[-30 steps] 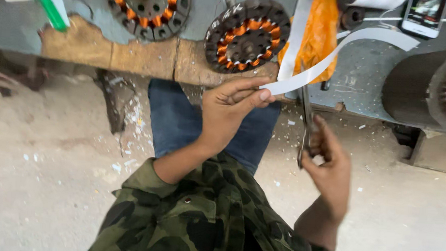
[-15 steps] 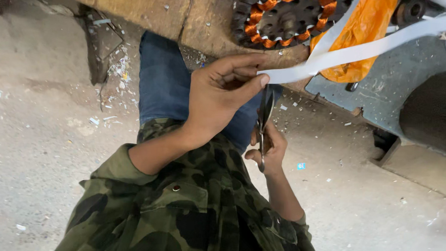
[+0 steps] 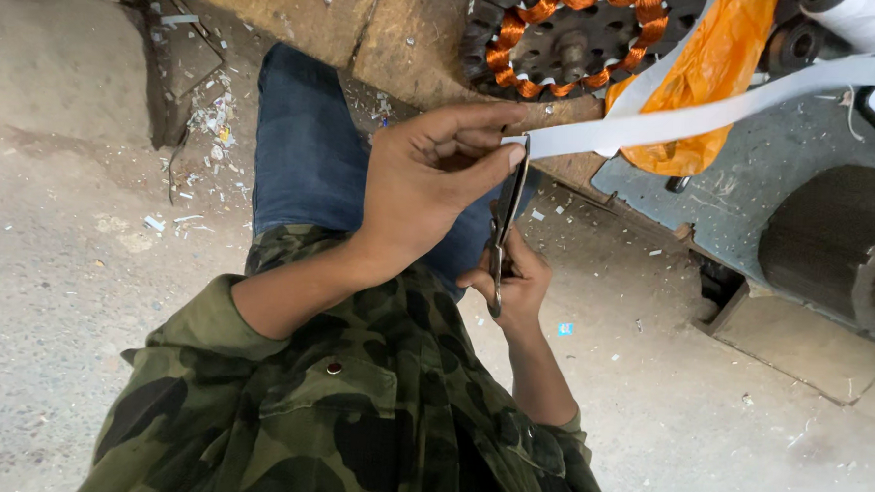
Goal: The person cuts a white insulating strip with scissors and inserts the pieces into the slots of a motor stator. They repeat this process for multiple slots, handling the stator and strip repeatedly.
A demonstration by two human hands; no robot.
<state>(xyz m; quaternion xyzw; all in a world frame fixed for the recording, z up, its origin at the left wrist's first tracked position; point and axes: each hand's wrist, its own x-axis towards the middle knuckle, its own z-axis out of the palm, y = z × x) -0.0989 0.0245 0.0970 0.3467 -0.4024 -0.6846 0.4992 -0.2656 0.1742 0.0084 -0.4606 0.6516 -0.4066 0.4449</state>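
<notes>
scissors (image 3: 505,219) upright, blades seemingly upward

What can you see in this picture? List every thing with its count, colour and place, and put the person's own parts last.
white strip: one, white, stretched from the left hand toward the upper right
scissors: one pair, dark metal, blades at the strip's near end
motor stator: one, black with copper-orange windings, top centre on the bench
orange bag: one, orange, right of the stator, behind the strip
dark cylinder: one, dark brown, right edge
bench: one, worn brown, along the top
floor: grey concrete, littered with small scraps
left hand: pinches the strip's end
right hand: grip around the scissors' handles
</notes>
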